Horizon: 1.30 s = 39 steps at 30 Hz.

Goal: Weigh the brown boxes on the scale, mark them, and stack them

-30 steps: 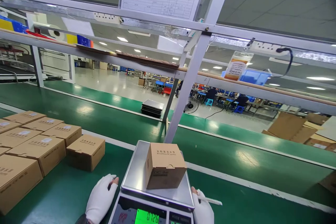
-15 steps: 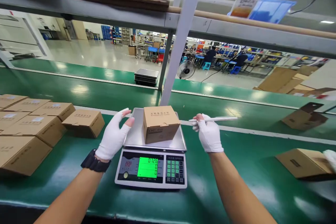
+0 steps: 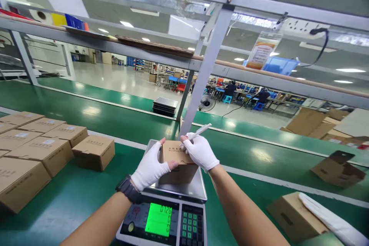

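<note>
A small cardboard box (image 3: 175,150) with printed lettering rests on the steel pan (image 3: 196,188) of a digital scale (image 3: 161,219), whose green display is lit. My left hand (image 3: 151,167), in a white glove with bare fingertips, grips the left side of the box, thumb at the front and fingers behind. In my gloved right hand (image 3: 200,150) is a white pen (image 3: 203,128), its rear end pointing up and right. That hand is over the right part of the box top; the pen's tip is close to the lettering, and whether it touches I cannot tell.
Several closed boxes (image 3: 40,146) stand in rows on the green bench at left, with a single box (image 3: 93,152) beside them. At right, something long and white (image 3: 325,211), perhaps a person's sleeve, overlaps another box (image 3: 296,215). A grey post (image 3: 198,80) rises behind the scale.
Both hands have moved inward to the box. My left hand has taken hold of its side, and my right hand has brought the pen over its top. The view has tilted up.
</note>
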### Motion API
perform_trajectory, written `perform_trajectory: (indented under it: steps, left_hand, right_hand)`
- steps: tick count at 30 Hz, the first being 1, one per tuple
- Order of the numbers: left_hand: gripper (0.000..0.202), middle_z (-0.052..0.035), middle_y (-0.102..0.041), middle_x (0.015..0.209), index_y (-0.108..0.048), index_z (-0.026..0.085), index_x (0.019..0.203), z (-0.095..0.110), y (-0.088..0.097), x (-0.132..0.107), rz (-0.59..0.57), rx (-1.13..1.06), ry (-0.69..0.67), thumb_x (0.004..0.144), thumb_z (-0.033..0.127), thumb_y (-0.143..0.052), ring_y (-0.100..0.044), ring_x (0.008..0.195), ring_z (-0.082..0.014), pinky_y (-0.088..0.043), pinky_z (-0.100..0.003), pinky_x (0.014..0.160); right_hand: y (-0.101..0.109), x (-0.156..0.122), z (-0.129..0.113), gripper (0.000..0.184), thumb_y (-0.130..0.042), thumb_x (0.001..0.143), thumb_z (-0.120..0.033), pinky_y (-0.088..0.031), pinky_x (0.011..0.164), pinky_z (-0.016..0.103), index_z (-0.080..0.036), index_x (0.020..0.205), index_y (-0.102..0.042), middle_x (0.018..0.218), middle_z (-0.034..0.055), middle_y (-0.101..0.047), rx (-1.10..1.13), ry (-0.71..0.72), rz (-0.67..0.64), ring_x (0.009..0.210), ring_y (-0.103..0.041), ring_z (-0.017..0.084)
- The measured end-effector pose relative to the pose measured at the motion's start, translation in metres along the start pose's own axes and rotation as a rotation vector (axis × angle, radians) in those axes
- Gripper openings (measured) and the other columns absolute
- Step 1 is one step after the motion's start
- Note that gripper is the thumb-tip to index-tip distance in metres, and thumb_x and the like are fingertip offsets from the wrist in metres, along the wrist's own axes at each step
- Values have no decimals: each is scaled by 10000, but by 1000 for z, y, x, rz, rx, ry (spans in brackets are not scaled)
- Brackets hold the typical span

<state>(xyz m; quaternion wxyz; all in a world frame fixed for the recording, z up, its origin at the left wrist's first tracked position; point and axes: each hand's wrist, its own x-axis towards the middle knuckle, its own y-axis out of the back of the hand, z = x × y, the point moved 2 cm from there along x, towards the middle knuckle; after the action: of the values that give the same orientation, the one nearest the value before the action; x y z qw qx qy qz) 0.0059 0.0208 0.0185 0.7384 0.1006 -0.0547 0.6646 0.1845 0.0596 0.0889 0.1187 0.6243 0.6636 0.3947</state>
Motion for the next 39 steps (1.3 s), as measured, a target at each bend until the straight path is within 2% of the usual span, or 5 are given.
perform_trajectory:
  steps: [14,25,34,36,39]
  left_hand:
    - [1014,-181,-444,1371,-331,145,1416,-4,-1,3,22,43,-15,615,560,-793,-460,1261,-308,-371,-465,1106]
    - [999,-154,-448,1374,-330,161,1411,-7,-1,2,26,15,-22,619,548,-800,-456,1267,-298,-383,-444,1101]
    - [1012,-159,-460,1369,-314,157,1427,-8,0,5,18,62,-36,625,555,-787,-462,1264,-310,-381,-459,1098]
    - [900,-151,-478,1352,-366,170,1397,-3,-2,-3,84,123,-101,679,562,-740,-473,1247,-315,-393,-472,1084]
    - [649,-145,-510,1300,-529,219,1261,6,-12,-25,295,385,-282,724,541,-698,-468,1216,-356,-384,-532,1060]
  right_hand:
    - [-7,10,3,329,-461,907,-367,-452,646,262,-197,659,-594,707,47,-679,-99,-6,32,677,-632,191]
    - [-7,9,6,333,-453,901,-348,-440,646,259,-204,626,-576,658,30,-655,-101,-3,47,665,-616,190]
    - [-4,10,15,310,-501,883,-369,-439,631,265,-205,631,-577,636,23,-648,-30,-22,122,649,-612,198]
    - [-3,3,15,343,-514,892,-441,-433,591,260,-202,654,-576,644,27,-647,76,-19,171,626,-599,196]
    - [-12,-15,0,419,-502,903,-561,-413,508,251,-195,718,-588,627,22,-625,271,-46,247,526,-539,168]
